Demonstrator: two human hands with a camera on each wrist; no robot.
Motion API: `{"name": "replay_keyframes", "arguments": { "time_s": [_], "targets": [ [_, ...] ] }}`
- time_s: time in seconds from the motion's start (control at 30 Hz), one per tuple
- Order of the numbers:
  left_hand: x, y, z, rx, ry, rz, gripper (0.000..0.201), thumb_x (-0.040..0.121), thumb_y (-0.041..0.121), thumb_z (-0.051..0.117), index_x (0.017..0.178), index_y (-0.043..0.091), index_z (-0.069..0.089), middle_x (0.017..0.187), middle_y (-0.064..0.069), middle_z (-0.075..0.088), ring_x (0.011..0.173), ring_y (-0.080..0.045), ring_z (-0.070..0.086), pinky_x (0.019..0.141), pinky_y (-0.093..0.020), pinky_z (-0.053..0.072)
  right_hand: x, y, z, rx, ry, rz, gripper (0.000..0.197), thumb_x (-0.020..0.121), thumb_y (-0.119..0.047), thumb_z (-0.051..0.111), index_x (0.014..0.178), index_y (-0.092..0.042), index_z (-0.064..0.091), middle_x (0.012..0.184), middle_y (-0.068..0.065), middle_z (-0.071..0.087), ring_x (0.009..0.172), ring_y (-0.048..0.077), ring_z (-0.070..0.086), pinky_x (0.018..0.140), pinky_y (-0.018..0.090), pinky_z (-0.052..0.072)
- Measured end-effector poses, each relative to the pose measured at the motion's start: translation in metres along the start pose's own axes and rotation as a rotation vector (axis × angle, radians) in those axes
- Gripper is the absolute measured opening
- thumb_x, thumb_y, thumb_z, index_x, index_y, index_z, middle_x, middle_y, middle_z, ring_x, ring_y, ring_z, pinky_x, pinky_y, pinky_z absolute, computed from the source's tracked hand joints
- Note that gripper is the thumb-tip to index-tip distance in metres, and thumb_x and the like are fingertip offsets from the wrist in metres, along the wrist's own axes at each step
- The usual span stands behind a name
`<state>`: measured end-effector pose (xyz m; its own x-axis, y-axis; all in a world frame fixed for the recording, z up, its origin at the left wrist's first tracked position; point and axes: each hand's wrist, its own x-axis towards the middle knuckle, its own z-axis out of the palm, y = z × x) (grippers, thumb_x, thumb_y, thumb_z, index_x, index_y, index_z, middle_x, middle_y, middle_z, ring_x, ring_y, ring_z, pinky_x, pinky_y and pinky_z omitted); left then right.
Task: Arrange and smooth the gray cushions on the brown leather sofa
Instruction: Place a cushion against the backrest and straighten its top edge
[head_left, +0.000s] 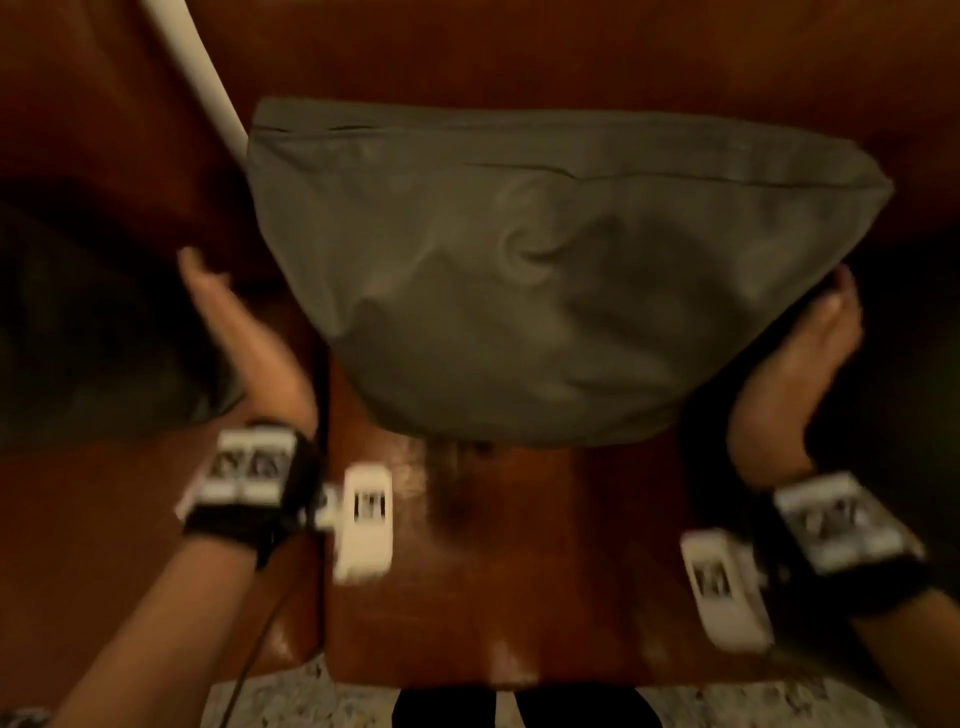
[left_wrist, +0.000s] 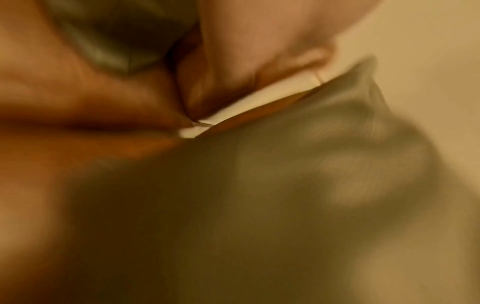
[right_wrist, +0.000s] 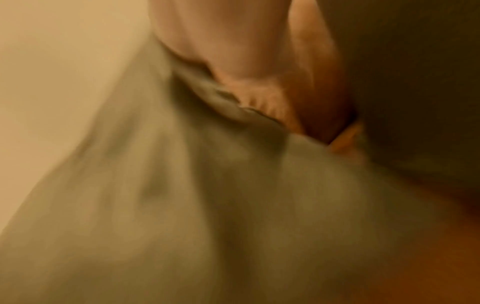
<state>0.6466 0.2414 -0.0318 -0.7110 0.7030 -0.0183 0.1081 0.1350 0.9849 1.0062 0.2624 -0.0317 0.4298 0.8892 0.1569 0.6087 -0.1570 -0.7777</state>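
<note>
1. Flanking the cushion, the two hands work from either side of it; the cushion stands on the sofa seat, leaning on the backrest, creased and lopsided.
2. The left hand has a wide grip: fingers straight, palm turned toward the cushion's left edge but apart from it, holding nothing.
3. The cushion looks light and soft, its cloth loose over the filling. It should give under a push and sag if lifted by one corner, so a hold at both side edges or both upper corners seems best. The leather may let it slide.
4. The right hand presses against the cushion's lower right edge; from the head view I cannot tell whether it pinches the cloth.
5. The right wrist view shows what the head view hides: fingers bunching a fold of cloth, so this grip holds the cushion.
6. The left wrist view, badly blurred, shows another cushion further left and a pale strip behind the sofa.
</note>
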Motion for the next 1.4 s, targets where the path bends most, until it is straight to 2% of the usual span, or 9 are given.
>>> {"name": "replay_keyframes", "arguments": {
  "time_s": [0.13,0.2,0.27,0.43,0.57,0.77,0.97,1.1,1.4],
  "targets": [
    [-0.086,-0.046,-0.028,0.88,-0.452,0.737,0.069,0.09,0.058,0.041,0.148,0.038,0.009,0.158,-0.017,0.005,0.146,-0.037,0.002,0.114,-0.059,-0.007,-0.084,0.003,-0.014,-0.3,-0.378,-0.873,0.052,0.1,-0.035,0.03,0.149,-0.023,0.022,0.159,0.006,0.015,0.147,0.027,0.012,0.116,0.055,-0.001],
    [-0.101,-0.068,-0.017,1.084,-0.665,1.055,0.086,0.079,0.066,0.046,0.147,0.044,0.0,0.16,-0.007,-0.003,0.147,-0.029,-0.005,0.104,-0.071,0.0,-0.088,0.029,0.012,-0.388,-0.6,-1.191,0.056,0.1,-0.044,0.027,0.152,-0.031,0.009,0.162,-0.003,0.0,0.149,0.02,0.002,0.112,0.06,-0.006],
    [-0.079,-0.08,0.011,1.214,-0.699,1.036,0.101,0.065,0.063,0.064,0.146,0.044,0.008,0.153,-0.007,0.016,0.143,-0.031,0.01,0.093,-0.079,0.013,-0.069,0.036,0.059,-0.501,-0.539,-1.381,0.058,0.1,-0.048,0.018,0.152,-0.03,0.0,0.161,-0.003,-0.01,0.148,0.017,-0.007,0.108,0.061,0.006],
    [-0.04,-0.069,0.066,1.273,-0.634,0.997,0.086,0.049,0.056,0.081,0.125,0.04,0.044,0.122,-0.008,0.036,0.108,-0.033,0.035,0.06,-0.084,0.024,0.005,0.039,0.119,-0.651,-0.416,-1.455,0.059,0.102,-0.047,0.017,0.152,-0.026,-0.007,0.16,-0.001,-0.015,0.147,0.02,-0.017,0.091,0.056,0.037],
    [-0.044,-0.081,0.068,1.291,-0.526,1.027,0.07,0.063,0.056,0.065,0.123,0.042,0.032,0.118,-0.005,0.036,0.106,-0.03,0.036,0.06,-0.083,0.028,0.0,0.068,0.134,-0.708,-0.324,-1.531,0.057,0.103,-0.046,0.017,0.152,-0.029,-0.007,0.16,-0.003,-0.014,0.147,0.018,-0.017,0.113,0.047,-0.005],
    [-0.052,-0.085,0.056,1.16,-0.485,1.099,0.092,0.077,0.065,0.043,0.148,0.037,-0.009,0.148,-0.006,0.018,0.134,-0.03,0.02,0.082,-0.083,0.017,0.001,0.047,0.122,-0.68,-0.336,-1.456,0.058,0.102,-0.046,0.013,0.152,-0.026,-0.01,0.159,0.0,-0.018,0.146,0.022,-0.018,0.091,0.053,0.035],
    [-0.05,-0.081,0.08,1.033,-0.313,1.054,0.067,0.095,0.059,0.023,0.149,0.031,-0.006,0.157,0.009,-0.02,0.145,-0.009,-0.018,0.09,-0.081,0.006,-0.012,0.049,0.107,-0.673,-0.247,-1.401,0.065,0.1,-0.049,0.026,0.153,-0.02,0.002,0.161,-0.001,-0.009,0.148,0.014,-0.006,0.114,0.052,-0.002],
    [-0.048,-0.081,0.079,1.094,-0.327,1.056,0.067,0.096,0.059,0.02,0.149,0.031,-0.009,0.157,0.008,-0.022,0.145,-0.01,-0.019,0.083,-0.079,0.01,-0.005,0.045,0.109,-0.708,-0.224,-1.316,0.059,0.103,-0.043,0.019,0.153,-0.021,-0.002,0.16,-0.004,-0.012,0.148,0.01,-0.008,0.11,0.042,0.008],
    [-0.038,-0.036,0.105,1.055,-0.218,1.025,0.068,0.095,0.059,0.026,0.148,0.035,-0.01,0.155,0.009,-0.025,0.144,-0.013,-0.024,0.089,-0.078,0.005,0.005,-0.02,0.117,-0.608,-0.128,-1.122,0.059,0.101,-0.048,0.023,0.151,-0.031,-0.004,0.159,-0.008,-0.017,0.147,0.01,-0.013,0.11,0.056,-0.019]
  ]
}}
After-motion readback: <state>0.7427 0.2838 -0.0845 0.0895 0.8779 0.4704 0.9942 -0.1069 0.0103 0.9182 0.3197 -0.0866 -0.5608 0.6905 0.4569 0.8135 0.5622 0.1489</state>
